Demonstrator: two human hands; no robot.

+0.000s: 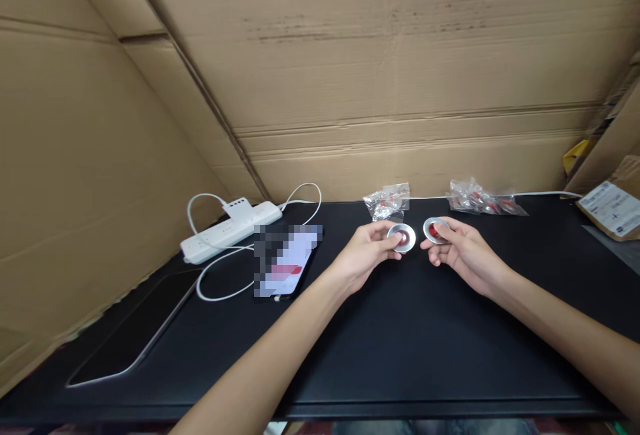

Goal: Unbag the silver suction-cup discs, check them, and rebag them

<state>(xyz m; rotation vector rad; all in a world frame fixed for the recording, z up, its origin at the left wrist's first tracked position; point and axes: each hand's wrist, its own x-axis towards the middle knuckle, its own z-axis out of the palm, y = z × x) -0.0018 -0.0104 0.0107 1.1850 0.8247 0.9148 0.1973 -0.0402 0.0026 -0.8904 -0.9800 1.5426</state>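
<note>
Above the black tabletop (400, 335), both hands are raised close together, each pinching a small round piece. My left hand (367, 251) grips a shiny silver disc (409, 238) by its near side, the thumb over its reddish middle. Between the thumb and fingers of my right hand (465, 251) is a similar silver disc (429, 227) with a red centre, partly covered by the thumb. A narrow gap separates the two discs. Just behind the left hand lies a clear plastic bag (387, 200) with red bits inside.
Another clear bag (483, 198) holds several red-marked pieces at the back. To the left are a white power strip (230, 231) with cables, a lit phone (287, 275) and a dark tablet-like slab (137, 328). A labelled package (613, 208) sits right. Cardboard walls (400, 55) enclose the table.
</note>
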